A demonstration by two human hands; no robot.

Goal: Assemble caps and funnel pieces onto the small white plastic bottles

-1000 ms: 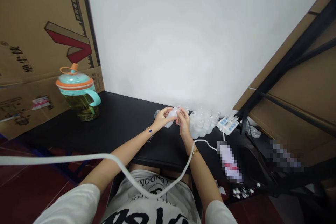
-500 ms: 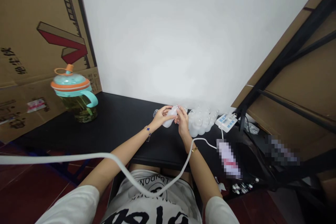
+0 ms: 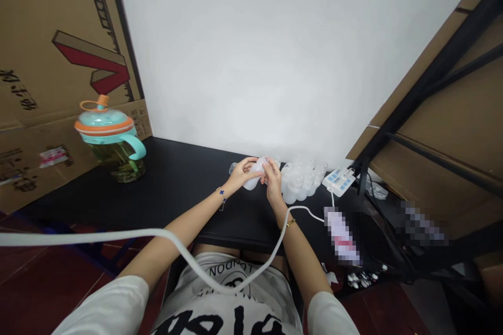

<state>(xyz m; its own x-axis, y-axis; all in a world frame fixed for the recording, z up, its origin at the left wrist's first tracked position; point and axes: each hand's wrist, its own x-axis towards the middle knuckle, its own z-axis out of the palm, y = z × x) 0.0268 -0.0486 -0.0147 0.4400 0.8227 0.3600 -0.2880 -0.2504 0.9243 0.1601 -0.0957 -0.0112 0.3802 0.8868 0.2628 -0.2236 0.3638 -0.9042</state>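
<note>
Both hands meet over a small translucent white plastic bottle point(image 3: 252, 180), tilted with its top pointing up and to the right. My left hand point(image 3: 239, 175) is wrapped round the bottle's body. At the top end, my right hand point(image 3: 272, 175) has its fingers closed on the bottle's clear cap or neck; exactly what they pinch is too small to make out. Just right of my right hand stands a cluster of several similar white bottles point(image 3: 295, 186) with clear tops. A clear plastic piece point(image 3: 232, 168) lies behind my left hand.
A mug with an orange and teal lid point(image 3: 108, 141) stands left on the black table point(image 3: 176, 178), before a large cardboard box point(image 3: 39, 36). Right are a white card point(image 3: 340, 182), a blurred-out pink item point(image 3: 341, 238) and a black metal frame point(image 3: 393, 120). A white cable point(image 3: 153, 232) crosses in front.
My hands stay almost in place, with the bottle held between them. My right fingers have shifted very slightly at its top. The view has moved a touch.
</note>
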